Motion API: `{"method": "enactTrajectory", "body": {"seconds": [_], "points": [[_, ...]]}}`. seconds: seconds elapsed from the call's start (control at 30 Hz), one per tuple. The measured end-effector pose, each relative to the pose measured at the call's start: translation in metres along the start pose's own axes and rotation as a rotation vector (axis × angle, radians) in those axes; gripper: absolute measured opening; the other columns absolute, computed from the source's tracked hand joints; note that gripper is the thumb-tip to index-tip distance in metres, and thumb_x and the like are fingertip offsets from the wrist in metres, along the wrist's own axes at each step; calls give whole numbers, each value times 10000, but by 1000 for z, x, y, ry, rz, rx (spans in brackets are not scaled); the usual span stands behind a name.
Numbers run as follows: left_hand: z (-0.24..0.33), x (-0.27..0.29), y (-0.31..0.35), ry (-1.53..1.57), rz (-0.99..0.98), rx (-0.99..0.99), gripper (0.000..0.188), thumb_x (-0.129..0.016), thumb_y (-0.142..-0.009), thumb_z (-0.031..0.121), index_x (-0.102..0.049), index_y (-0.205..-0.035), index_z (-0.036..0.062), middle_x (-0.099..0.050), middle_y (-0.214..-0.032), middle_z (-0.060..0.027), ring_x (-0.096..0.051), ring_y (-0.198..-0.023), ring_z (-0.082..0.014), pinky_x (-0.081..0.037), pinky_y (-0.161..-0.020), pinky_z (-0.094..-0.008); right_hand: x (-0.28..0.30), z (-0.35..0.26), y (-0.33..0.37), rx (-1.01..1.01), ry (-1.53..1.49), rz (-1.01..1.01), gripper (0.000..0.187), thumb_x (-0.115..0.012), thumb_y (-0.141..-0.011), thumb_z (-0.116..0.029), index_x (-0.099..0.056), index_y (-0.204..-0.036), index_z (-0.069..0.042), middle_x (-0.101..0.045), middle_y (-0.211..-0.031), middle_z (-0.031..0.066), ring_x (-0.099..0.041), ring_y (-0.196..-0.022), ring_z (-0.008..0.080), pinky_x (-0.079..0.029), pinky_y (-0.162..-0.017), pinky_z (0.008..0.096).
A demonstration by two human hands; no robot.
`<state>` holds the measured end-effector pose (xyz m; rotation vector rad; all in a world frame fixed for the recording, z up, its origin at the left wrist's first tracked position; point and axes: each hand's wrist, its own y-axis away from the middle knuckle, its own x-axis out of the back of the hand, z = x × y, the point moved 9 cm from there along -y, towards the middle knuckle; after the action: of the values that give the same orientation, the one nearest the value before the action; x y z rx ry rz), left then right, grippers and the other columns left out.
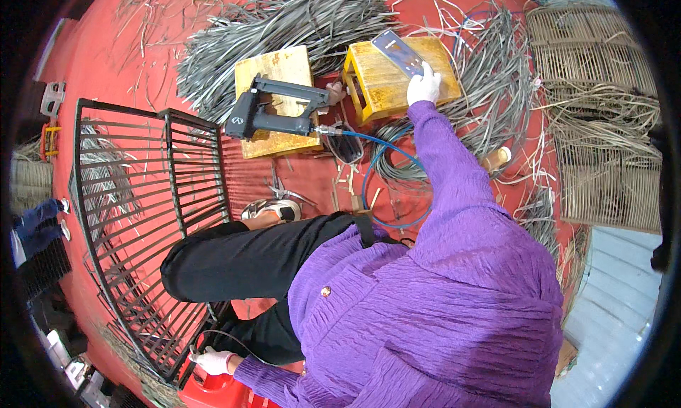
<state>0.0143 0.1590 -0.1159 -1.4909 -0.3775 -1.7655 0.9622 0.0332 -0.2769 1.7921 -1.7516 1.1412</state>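
Note:
My right hand (423,87), in a white glove, reaches to the lower end of a dark smartphone (397,52) with a lit screen. The phone lies on a yellow wooden stool (369,82), and a finger touches it. My left hand (211,361), also gloved, is closed on a thin strip (237,339) that loops over my dark trousers. That hand is beside the lower corner of a black slatted frame (159,202) and above a red plastic seat (213,392). A black nail gun (277,110) rests on a second yellow wooden stool (284,62).
A blue air hose (365,188) curls from the nail gun over the red floor. Grey strip bundles (284,25) lie at the back and right. Pliers (289,193) are near my shoe. Woven panels (596,53) stand at right, near a tape roll (496,158).

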Motion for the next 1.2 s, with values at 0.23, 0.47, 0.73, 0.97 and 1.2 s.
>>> {"method": "enactTrajectory", "body": {"seconds": [0.23,0.47,0.73,0.97,1.2], "points": [[20,9,13,-217,-20,-100,294,-449,-1031,106,-547,-1301,45,-657,-1134,-176,-693,-910,-269,-605,-739,-330,-7,26,-2,94,-44,1,311,-573,-837,-133,-736,-1099,-175,-594,-1017,179,-620,-984,373,-508,-860,459],[18,7,12,-189,-7,-128,294,-464,-1022,84,-537,-1303,42,-660,-1145,-179,-694,-948,-265,-592,-780,-363,-25,-84,46,543,545,-365,238,-588,-842,-198,-779,-983,-188,-696,-847,146,-682,-785,322,-545,-718,431],[49,27,38,117,49,-136,205,-561,-955,110,-587,-1141,28,-673,-1015,-150,-666,-884,-267,-552,-769,-370,160,-317,427,594,-963,-3164,296,-638,-927,-235,-733,-1037,22,-657,-823,13,-505,-651,65,-381,-566,221],[53,53,69,523,116,-50,216,-582,-911,141,-705,-783,18,-683,-716,-121,-634,-710,-201,-513,-716,-337,178,-368,486,1120,-804,-3007,363,-571,-975,-351,-736,-946,-28,-716,-885,83,-639,-849,171,-496,-786,334],[35,36,77,888,44,141,281,-654,-958,173,-629,-1099,-68,-680,-940,-74,-627,-845,-132,-477,-786,-254,48,-354,437,601,-397,-2256,261,-537,-904,-110,-714,-1065,-6,-663,-815,15,-536,-622,59,-427,-582,208]]}}
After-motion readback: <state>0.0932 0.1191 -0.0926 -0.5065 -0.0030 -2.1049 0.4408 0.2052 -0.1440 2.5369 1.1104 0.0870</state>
